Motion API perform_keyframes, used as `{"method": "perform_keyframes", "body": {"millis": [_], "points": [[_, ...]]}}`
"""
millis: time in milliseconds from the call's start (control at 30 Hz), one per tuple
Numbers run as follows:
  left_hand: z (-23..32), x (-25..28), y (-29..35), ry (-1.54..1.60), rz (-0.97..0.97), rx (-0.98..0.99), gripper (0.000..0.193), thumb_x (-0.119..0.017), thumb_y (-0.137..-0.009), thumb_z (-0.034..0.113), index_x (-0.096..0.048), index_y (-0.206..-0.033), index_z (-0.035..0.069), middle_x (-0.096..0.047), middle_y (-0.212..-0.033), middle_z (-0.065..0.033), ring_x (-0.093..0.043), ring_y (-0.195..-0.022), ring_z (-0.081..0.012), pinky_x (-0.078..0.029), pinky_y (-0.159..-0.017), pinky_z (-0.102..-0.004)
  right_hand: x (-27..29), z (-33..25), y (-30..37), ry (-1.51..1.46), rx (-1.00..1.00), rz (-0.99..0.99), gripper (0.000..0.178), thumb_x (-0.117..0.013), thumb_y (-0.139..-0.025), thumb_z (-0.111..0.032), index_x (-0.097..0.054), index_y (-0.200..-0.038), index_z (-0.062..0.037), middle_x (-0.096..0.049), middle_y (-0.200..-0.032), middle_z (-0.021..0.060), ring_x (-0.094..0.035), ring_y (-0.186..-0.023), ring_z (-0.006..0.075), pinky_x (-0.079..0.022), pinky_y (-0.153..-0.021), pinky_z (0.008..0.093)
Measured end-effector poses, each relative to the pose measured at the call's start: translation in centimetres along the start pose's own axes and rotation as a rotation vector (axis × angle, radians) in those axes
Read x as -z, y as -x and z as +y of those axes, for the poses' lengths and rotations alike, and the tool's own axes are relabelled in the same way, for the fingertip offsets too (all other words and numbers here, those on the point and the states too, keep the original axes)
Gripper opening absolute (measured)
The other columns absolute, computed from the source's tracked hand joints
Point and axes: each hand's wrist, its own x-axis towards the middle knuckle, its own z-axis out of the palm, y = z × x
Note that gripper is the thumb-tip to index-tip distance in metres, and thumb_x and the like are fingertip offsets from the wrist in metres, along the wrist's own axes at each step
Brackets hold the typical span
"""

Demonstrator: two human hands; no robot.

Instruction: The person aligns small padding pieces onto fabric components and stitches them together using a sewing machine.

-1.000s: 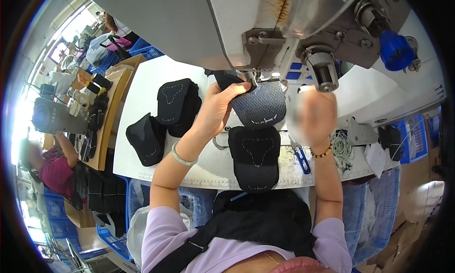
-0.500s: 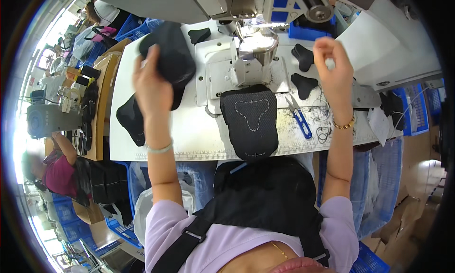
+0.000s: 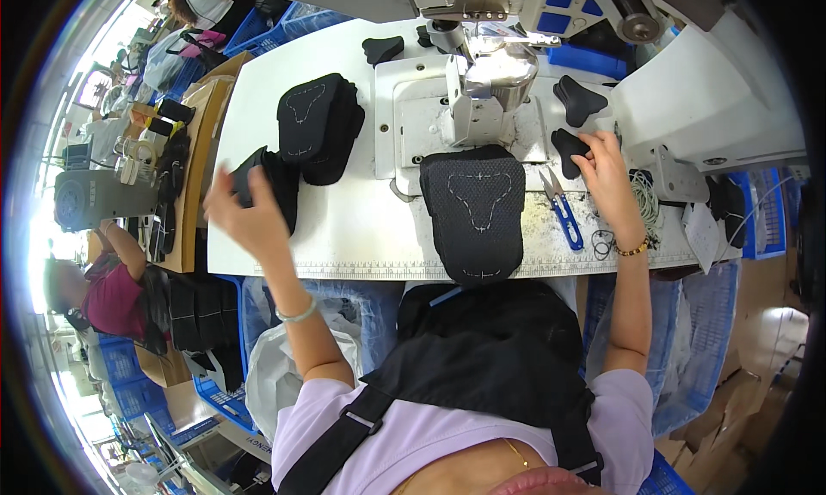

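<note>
At the left of the table, my left hand (image 3: 249, 211) is open, fingers spread, beside a black fabric pile (image 3: 282, 194), partly hiding it. Just beyond lies a stack of black padded pieces (image 3: 314, 121), the top one marked with a white dashed outline. On the right, my right hand (image 3: 609, 177) closes thumb and fingertips on the edge of a black three-lobed pad (image 3: 566, 151). A similar three-lobed pad (image 3: 581, 99) lies just beyond it. In front of me, black mesh pieces (image 3: 475, 211) with a dashed Y-shaped outline lie at the table's front edge.
The sewing machine (image 3: 482, 86) stands over the table's middle. Blue-handled thread snips (image 3: 564, 213) and a loose coil of thread (image 3: 644, 198) lie near my right hand. Another small black pad (image 3: 383, 49) sits at the back. A co-worker in a maroon top (image 3: 114, 297) sits at left.
My left hand has let go of a black padded piece, now on the left stack, and moved nearer and left. My right hand has come down onto the three-lobed pad. The view shifted slightly.
</note>
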Motion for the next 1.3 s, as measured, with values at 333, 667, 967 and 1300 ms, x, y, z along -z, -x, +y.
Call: {"method": "perform_keyframes", "body": {"millis": [333,667,967,1300], "points": [[11.7,-0.9,3.8,0.604,-0.906,-0.449,0.046,-0.074,-0.068,0.018,-0.056,-0.107,0.001,-0.049,-0.103,-0.0112,-0.047,-0.096,-0.0278,-0.041,-0.081,-0.0339,0.8,-2.4,0.6,0.192,0.076,0.158,0.02,-0.061,-0.078,-0.009,-0.052,-0.095,-0.0067,-0.052,-0.094,0.0085,-0.054,-0.082,0.0283,-0.043,-0.071,0.0361],[12.2,-1.4,4.3,0.879,-0.732,-0.406,0.024,-0.069,-0.075,0.012,-0.054,-0.089,0.0,-0.056,-0.101,-0.0108,-0.054,-0.092,-0.0236,-0.045,-0.078,-0.033,3.9,-7.7,1.9,-0.768,-0.158,0.093,0.014,-0.062,-0.08,-0.002,-0.062,-0.094,-0.003,-0.059,-0.075,-0.0016,-0.043,-0.055,-0.0011,-0.032,-0.049,0.0145],[15.8,-0.2,3.8,1.851,-1.171,1.112,0.021,-0.056,-0.086,0.011,-0.052,-0.103,-0.001,-0.062,-0.092,-0.0067,-0.06,-0.082,-0.0117,-0.051,-0.071,-0.0259,0.4,-12.6,1.0,-0.868,0.104,0.033,0.025,-0.065,-0.079,0.0,-0.053,-0.101,-0.0012,-0.054,-0.083,0.0,-0.045,-0.063,-0.0001,-0.037,-0.053,0.0142],[15.8,-1.0,4.3,1.548,-1.092,0.576,0.02,-0.06,-0.087,0.015,-0.06,-0.097,-0.002,-0.064,-0.085,-0.0044,-0.059,-0.074,-0.008,-0.05,-0.064,-0.0227,-0.6,-13.0,0.3,-0.979,0.094,0.169,0.03,-0.061,-0.08,0.003,-0.044,-0.104,-0.0018,-0.052,-0.083,0.0029,-0.049,-0.066,0.003,-0.04,-0.056,0.0156]]}}
